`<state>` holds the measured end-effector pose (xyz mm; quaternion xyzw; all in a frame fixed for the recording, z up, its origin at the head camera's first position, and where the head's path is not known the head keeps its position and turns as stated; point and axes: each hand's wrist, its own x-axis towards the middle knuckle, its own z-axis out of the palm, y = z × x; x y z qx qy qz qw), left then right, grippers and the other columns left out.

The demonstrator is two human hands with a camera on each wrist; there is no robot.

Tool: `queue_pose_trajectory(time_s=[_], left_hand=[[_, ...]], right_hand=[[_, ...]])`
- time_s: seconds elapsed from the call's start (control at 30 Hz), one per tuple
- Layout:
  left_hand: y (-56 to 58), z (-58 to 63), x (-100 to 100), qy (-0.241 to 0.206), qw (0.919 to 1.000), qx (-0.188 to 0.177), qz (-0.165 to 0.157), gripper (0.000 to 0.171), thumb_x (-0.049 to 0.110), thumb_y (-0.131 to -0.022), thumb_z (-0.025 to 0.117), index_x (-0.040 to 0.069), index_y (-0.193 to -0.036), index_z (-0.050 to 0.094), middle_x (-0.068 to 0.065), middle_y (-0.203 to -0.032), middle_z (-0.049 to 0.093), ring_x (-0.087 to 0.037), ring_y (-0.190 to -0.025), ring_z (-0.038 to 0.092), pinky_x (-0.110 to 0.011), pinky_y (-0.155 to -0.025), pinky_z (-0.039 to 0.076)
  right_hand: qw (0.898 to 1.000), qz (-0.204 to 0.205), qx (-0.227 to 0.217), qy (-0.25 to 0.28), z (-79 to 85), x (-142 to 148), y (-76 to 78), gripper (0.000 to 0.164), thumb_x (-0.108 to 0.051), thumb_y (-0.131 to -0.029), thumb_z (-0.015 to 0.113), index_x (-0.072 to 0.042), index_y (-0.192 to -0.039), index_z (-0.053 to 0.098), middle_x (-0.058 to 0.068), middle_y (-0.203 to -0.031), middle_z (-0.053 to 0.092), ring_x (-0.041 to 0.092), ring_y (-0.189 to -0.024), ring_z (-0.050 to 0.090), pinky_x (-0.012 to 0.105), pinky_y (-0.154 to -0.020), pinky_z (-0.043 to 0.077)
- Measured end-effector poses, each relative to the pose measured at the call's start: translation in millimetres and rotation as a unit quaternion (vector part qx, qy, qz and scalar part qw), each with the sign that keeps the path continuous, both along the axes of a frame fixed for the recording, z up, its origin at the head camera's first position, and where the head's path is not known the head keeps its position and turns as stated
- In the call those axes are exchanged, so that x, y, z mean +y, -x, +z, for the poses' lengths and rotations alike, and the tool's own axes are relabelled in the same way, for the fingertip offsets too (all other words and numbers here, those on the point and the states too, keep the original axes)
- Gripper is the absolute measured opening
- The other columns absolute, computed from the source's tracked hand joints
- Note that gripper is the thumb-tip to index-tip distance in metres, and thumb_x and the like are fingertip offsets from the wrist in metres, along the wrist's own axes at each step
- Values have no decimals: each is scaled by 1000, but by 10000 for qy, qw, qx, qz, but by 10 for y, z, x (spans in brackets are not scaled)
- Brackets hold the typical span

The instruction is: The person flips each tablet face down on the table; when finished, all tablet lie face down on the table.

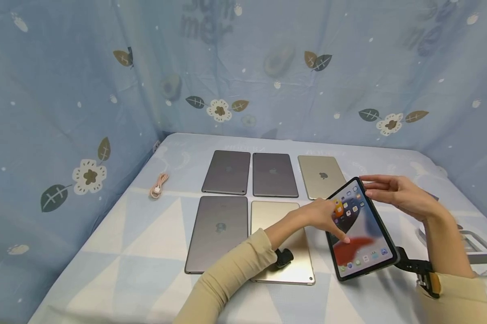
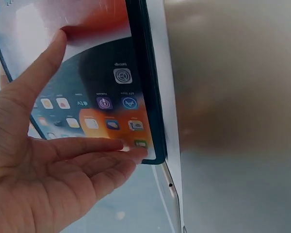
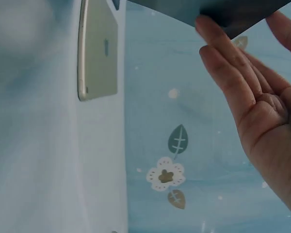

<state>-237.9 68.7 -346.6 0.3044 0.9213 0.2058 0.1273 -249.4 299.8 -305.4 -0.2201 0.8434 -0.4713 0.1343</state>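
Observation:
A tablet with its lit home screen facing up is held tilted above the right side of the table. My right hand pinches its upper right corner; in the right wrist view, that hand has fingertips against the dark underside and the thumb at the edge. My left hand lies over the screen's left side. Seen from the left wrist, this hand has its thumb stretched over the glass and its other fingers fairly straight near a corner, by the app icons.
Back-up tablets lie in two rows: dark grey ones and a gold one behind, a grey one and a gold one in front. A pink cable lies left. A white object stands far right.

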Motion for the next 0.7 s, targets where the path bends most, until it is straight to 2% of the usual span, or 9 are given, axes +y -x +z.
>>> queue_pose_trajectory(time_s=[0.2, 0.37, 0.53, 0.63, 0.7], left_hand=[[-13, 9, 9, -104, 9999, 79, 12, 52, 51, -68, 83, 16, -95, 57, 10, -84, 57, -3, -73, 53, -13, -59, 42], [-33, 25, 48, -60, 10000, 62, 28, 54, 52, -68, 82, 16, -99, 57, 10, -86, 56, -3, -75, 52, -13, -60, 42], [-39, 11, 72, -207, 9998, -2, -18, 55, 51, -69, 82, 16, -104, 58, 10, -93, 58, -2, -78, 53, -13, -63, 42], [-27, -3, 57, -307, 9995, -47, 15, 55, 52, -70, 81, 17, -107, 59, 10, -100, 61, -2, -81, 54, -12, -64, 42], [-13, 1, 30, -408, 9991, -131, 52, 56, 52, -72, 80, 17, -110, 60, 9, -107, 64, -2, -88, 57, -12, -67, 43]], right_hand=[[9994, 307, 38, 177, -88, 20, -2, 53, -5, -100, 48, 17, -143, 26, -27, -122, 57, -7, -110, 58, 10, -87, 46], [9994, 217, 276, -21, -97, 59, -23, 51, -7, -100, 49, 14, -142, 31, -28, -121, 56, -9, -109, 57, 9, -85, 45], [9991, 75, 382, -186, -66, 49, -52, 51, -10, -100, 51, 12, -142, 33, -29, -120, 56, -9, -108, 57, 7, -84, 44], [9993, 146, 333, 19, -79, 18, -50, 50, -8, -100, 50, 8, -144, 34, -27, -122, 57, -8, -109, 58, 8, -85, 44], [9990, 243, 216, 307, -115, -7, -44, 48, -6, -100, 48, 1, -146, 37, -24, -123, 58, -7, -110, 58, 9, -86, 45]])
